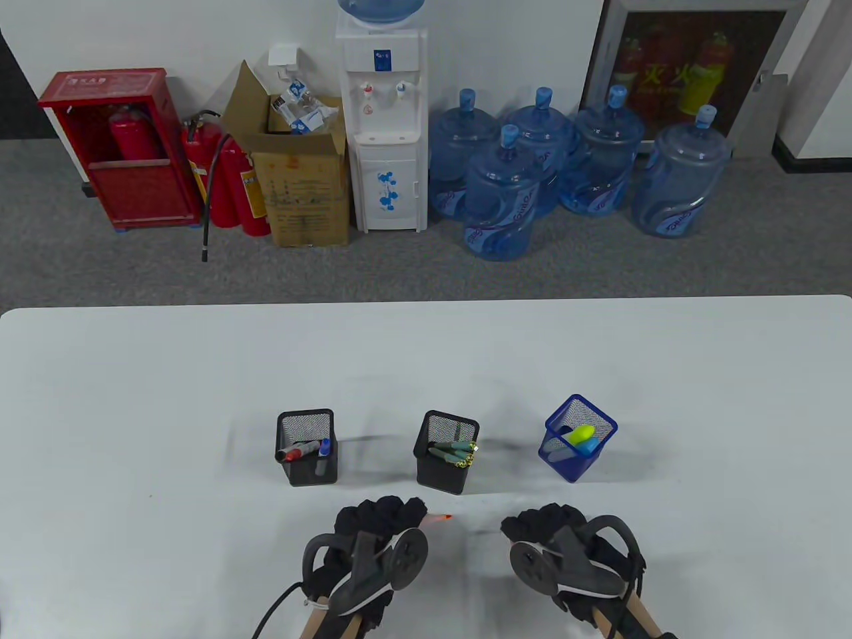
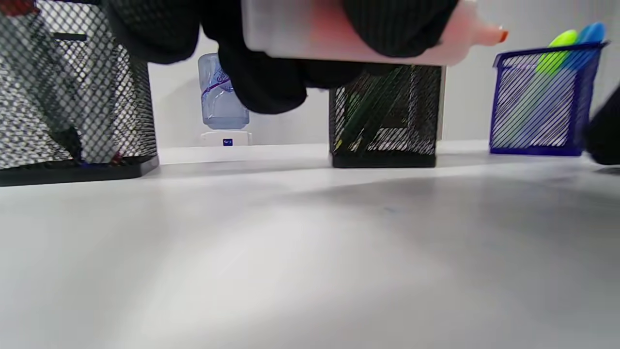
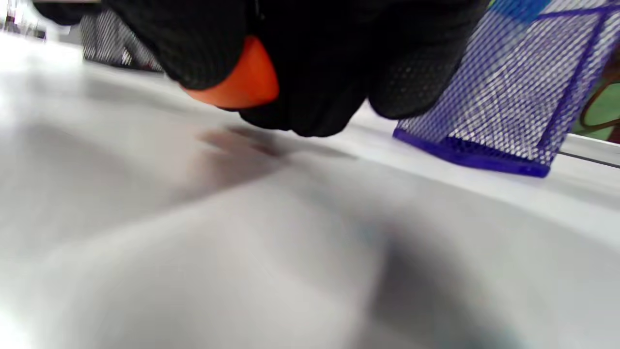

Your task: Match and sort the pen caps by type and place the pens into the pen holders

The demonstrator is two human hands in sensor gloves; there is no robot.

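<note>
Left hand point(image 1: 376, 532): low over the near middle of the surface point(image 1: 133, 399), grip curled round an uncapped orange highlighter point(image 2: 339, 34); the pale barrel lies across under the fingers and its orange tip point(image 1: 444, 517) pokes out to the right, toward the other hand.
Right hand point(image 1: 542, 536): just right of that tip, close to the surface, grip pinching an orange cap point(image 3: 240, 80) between gloved fingertips; the cap and the tip are apart.
Left holder point(image 1: 307, 447): black mesh, holds markers with red and blue ends leaning inside.
Middle holder point(image 1: 446, 452): black mesh, just beyond the left hand, holds dark green pens with gold clips.
Right holder point(image 1: 580, 437): blue mesh, turned corner-on, beyond the right hand, holds a yellow-green highlighter point(image 1: 578, 434) and a blue one beside it.
Row of holders: well apart from each other, across the middle of the surface.
Far floor: a water dispenser point(image 1: 383, 126), blue water jugs point(image 1: 499, 200), a cardboard box point(image 1: 303, 180) and red fire extinguishers point(image 1: 226, 173) along the wall.
</note>
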